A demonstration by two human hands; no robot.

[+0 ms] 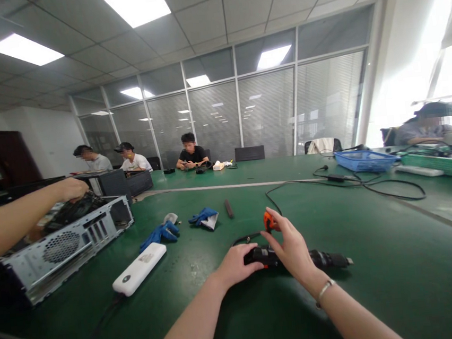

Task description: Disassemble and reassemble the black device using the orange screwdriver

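A black electric screwdriver [330,259] lies on the green table in front of me, its tip pointing right and a cord at its left end. My left hand [233,267] is closed around the rear of its body. Above the tool, my right hand [291,243] pinches a small orange and black piece [269,221] between thumb and fingers. What exactly this piece is I cannot make out. Part of the screwdriver's middle is hidden behind my right hand and wrist.
At left, another person's arm [18,216] reaches into an open computer case [69,243]. Nearby lie a white power strip [139,268], blue gloves [162,234] and a brown bar [228,208]. A blue basket [365,161], green basket [449,164] and black cable [396,197] are at right.
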